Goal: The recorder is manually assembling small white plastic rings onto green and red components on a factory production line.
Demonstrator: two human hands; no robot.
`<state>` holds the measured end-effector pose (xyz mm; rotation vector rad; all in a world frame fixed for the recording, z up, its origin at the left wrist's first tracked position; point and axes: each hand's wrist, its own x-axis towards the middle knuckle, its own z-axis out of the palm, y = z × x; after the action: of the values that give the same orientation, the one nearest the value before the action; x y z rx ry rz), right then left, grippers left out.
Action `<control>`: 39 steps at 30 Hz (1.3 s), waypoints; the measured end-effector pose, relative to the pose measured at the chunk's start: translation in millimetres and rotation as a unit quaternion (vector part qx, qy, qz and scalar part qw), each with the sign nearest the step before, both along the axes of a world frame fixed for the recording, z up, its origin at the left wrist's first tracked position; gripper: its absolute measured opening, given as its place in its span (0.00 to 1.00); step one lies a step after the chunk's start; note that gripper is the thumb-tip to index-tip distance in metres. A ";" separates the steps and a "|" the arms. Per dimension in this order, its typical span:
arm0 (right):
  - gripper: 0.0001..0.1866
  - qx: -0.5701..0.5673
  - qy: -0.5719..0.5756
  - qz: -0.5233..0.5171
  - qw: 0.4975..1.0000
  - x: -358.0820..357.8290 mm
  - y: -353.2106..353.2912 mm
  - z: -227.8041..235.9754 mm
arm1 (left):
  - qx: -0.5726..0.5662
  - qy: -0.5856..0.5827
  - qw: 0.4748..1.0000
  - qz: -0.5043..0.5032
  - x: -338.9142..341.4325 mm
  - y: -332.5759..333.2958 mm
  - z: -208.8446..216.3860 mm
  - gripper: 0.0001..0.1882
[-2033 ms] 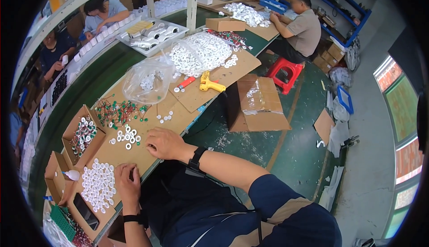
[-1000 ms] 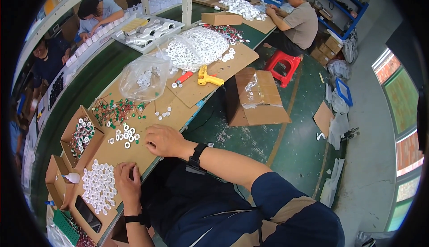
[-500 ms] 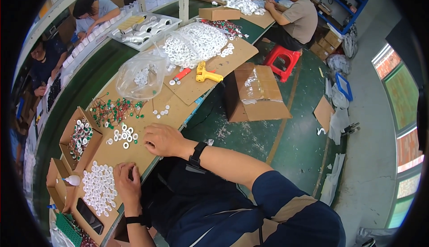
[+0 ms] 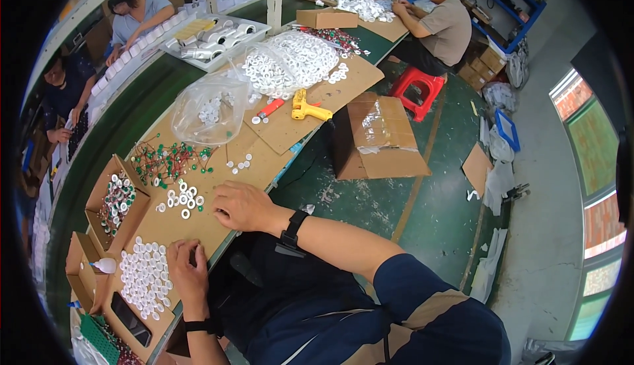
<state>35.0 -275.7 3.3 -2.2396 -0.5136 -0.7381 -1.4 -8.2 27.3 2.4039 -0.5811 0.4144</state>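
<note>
Here, through the head camera, I look down on my two bare hands at a cardboard-covered table (image 4: 264, 160). My right hand (image 4: 241, 205) lies knuckles up on the cardboard, its fingers (image 4: 221, 197) loosely curled toward the loose white rings (image 4: 183, 200) scattered just beyond the fingertips; I cannot tell whether anything sits under them. My left hand (image 4: 187, 265) rests nearer my body, its fingers (image 4: 198, 254) bent and pinched together, apparently on something small that I cannot make out. Just to the outside of those fingers lies a dense patch of white caps (image 4: 142, 278), laid flat side by side, I judge so each can be picked singly.

Farther out from the right fingertips, a tangle of green and red parts (image 4: 168, 160) is spread loose on the cardboard. To the left of both hands stand two small open cardboard boxes (image 4: 113, 201), one filled with rings, kept within arm's reach. Beyond, well away from my fingers, a clear plastic bag (image 4: 210, 111) slumps open, and a yellow glue gun (image 4: 307, 109) lies on its side near the table edge. A larger brown carton (image 4: 380, 147), taped with clear film on top, sits on the green floor to the right. A dark phone (image 4: 129, 319) lies below the caps.
</note>
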 end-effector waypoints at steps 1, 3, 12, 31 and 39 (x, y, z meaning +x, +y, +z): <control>0.04 0.000 -0.001 0.001 1.000 0.1 0.3 0.2 | 0.001 0.004 1.000 0.003 0.2 0.0 2.6 0.08; 0.04 0.001 0.002 0.001 1.000 -2.0 0.2 0.1 | 0.001 0.011 1.000 0.007 -0.6 -0.3 2.0 0.08; 0.04 0.003 -0.014 -0.003 1.000 -0.9 -0.2 -0.6 | 0.004 0.009 1.000 0.000 2.2 -1.5 3.2 0.08; 0.05 -0.001 -0.015 -0.002 1.000 1.2 -0.7 1.9 | 0.012 -0.003 1.000 0.003 -0.4 -1.8 4.7 0.07; 0.04 0.000 -0.011 -0.008 1.000 -1.3 -0.7 4.4 | 0.010 -0.003 1.000 0.001 -1.0 -2.1 1.3 0.07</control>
<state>33.7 -276.4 7.7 -2.2407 -0.5073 -0.7712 -2.3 -10.3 28.6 2.4232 -0.5882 0.4179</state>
